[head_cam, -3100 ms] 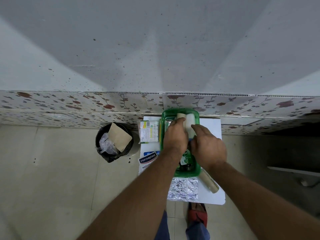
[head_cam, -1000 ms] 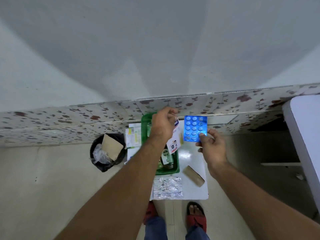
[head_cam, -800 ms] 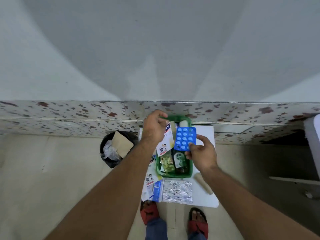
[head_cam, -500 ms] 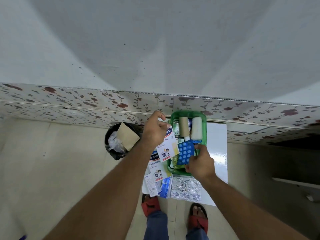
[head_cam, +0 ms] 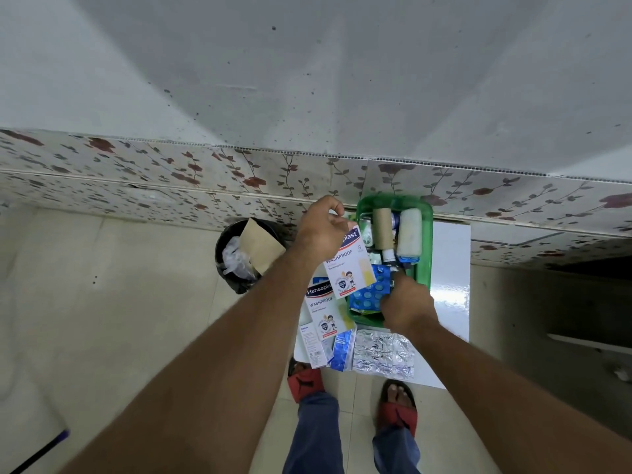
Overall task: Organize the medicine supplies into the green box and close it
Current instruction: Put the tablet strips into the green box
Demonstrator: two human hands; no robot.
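The green box [head_cam: 425,254] stands on a small white table [head_cam: 450,268] against the wall. Inside lie a brown roll [head_cam: 383,227], a white bandage roll [head_cam: 409,233] and a small bottle. My right hand [head_cam: 405,302] presses a blue pill blister [head_cam: 371,290] down into the box's near half. My left hand [head_cam: 323,230] holds a white Hansaplast plaster pack [head_cam: 349,266] above the box's left edge. A second Hansaplast pack [head_cam: 323,311], a small white carton [head_cam: 311,345], a blue packet [head_cam: 342,350] and a silver blister sheet [head_cam: 384,354] lie on the table's near side.
A black waste bin [head_cam: 239,258] with a brown paper and plastic in it stands on the floor left of the table. The flower-patterned wall skirting [head_cam: 171,186] runs behind. My feet in red sandals [head_cam: 398,405] are under the table's near edge.
My right hand brought the blue blister from the air down into the green box. My left hand kept the plaster pack and lowered it slightly beside the box.
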